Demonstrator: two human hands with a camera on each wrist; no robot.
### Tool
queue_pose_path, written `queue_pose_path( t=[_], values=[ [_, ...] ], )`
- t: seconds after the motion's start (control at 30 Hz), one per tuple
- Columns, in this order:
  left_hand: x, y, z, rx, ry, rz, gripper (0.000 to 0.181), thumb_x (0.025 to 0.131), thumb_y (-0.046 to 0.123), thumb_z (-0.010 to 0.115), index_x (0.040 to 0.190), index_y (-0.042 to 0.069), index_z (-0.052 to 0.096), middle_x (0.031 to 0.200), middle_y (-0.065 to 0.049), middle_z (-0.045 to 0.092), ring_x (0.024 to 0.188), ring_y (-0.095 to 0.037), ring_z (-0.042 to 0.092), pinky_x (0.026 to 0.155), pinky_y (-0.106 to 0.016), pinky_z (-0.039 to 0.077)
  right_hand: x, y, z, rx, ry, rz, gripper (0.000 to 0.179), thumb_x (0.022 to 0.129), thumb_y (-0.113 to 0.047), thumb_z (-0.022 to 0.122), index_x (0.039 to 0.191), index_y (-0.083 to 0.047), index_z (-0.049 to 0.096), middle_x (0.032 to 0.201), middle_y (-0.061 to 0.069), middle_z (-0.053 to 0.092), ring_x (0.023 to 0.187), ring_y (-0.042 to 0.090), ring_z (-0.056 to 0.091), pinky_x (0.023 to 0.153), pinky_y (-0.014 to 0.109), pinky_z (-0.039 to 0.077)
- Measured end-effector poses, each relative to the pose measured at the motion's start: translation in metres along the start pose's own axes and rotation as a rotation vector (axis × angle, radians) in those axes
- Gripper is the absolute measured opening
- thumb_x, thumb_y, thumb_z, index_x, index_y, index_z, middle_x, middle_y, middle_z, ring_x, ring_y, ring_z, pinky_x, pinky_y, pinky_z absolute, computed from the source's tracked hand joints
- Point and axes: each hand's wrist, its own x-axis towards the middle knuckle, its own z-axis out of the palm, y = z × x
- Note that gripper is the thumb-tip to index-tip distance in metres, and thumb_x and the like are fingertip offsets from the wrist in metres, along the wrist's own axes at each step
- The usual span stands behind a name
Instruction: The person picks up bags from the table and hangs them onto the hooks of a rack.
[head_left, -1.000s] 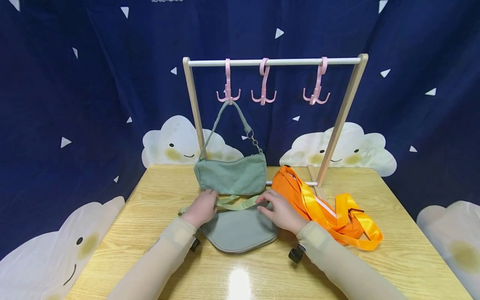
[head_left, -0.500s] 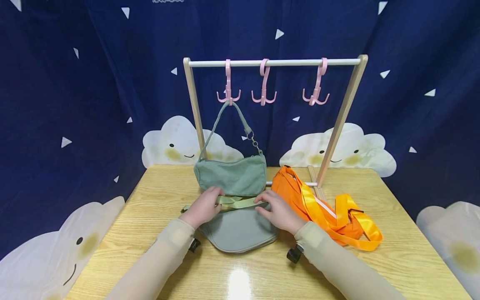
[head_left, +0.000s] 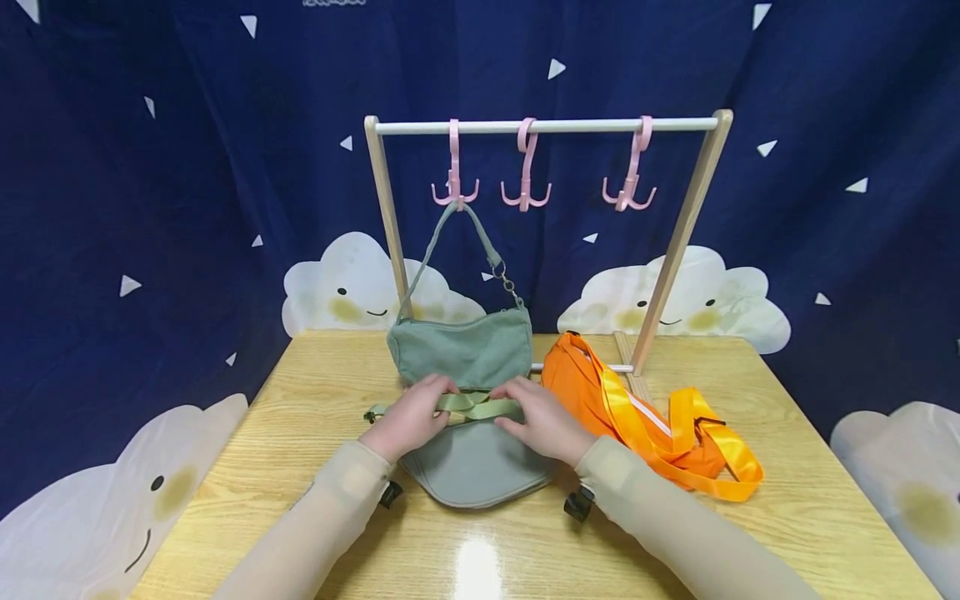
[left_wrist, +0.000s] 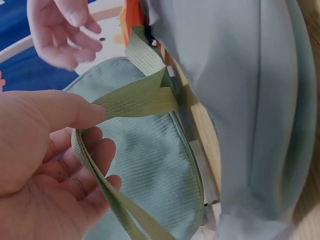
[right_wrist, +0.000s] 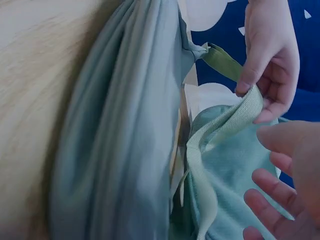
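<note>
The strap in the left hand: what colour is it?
The strap is pale olive green; the left wrist view shows it best.

Long beige sleeves (head_left: 315, 521) meet small black wrist devices (head_left: 578, 504).

Your grey bag (head_left: 480, 468) has a pale green strap (left_wrist: 125, 99). Toward the back edge of your tan table (head_left: 330, 367) is a blue-green bag (head_left: 465, 352), and nearer the right edge an orange bag (head_left: 579, 385). White triangles (head_left: 557, 68) dot the navy curtain (head_left: 450, 58).
</note>
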Motion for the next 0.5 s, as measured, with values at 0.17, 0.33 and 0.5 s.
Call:
queue_pose_path(
  t=[0.17,0.33,0.5],
  values=[
    [-0.002,0.005,-0.001,0.008,-0.01,0.038,0.03,0.091,0.0,0.073,0.118,0.004,0.063,0.115,-0.009,0.064,0.109,-0.026,0.065,0.095,-0.044,0.055,0.009,-0.007,0.001,-0.032,-0.042,-0.046,0.046,0.091,-0.022,0.08,0.133,-0.014,0.062,0.128,0.004,0.064,0.122,0.025,0.06,0.106,0.051,0.048],
    [-0.003,0.009,-0.002,0.008,-0.005,0.06,0.03,0.091,0.0,0.074,0.119,0.004,0.063,0.115,-0.009,0.064,0.108,-0.025,0.066,0.093,-0.042,0.056,0.018,-0.013,0.001,-0.078,-0.072,-0.096,0.056,0.09,-0.026,0.082,0.139,-0.014,0.058,0.136,0.002,0.061,0.129,0.023,0.056,0.108,0.052,0.044],
    [-0.004,0.01,-0.003,0.01,0.0,0.074,0.032,0.09,0.0,0.075,0.12,0.004,0.063,0.116,-0.008,0.065,0.11,-0.024,0.066,0.094,-0.042,0.056,0.024,-0.019,0.0,-0.082,-0.096,-0.119,0.059,0.088,-0.027,0.084,0.139,-0.014,0.058,0.137,0.003,0.061,0.131,0.024,0.055,0.108,0.054,0.042]
  ],
)
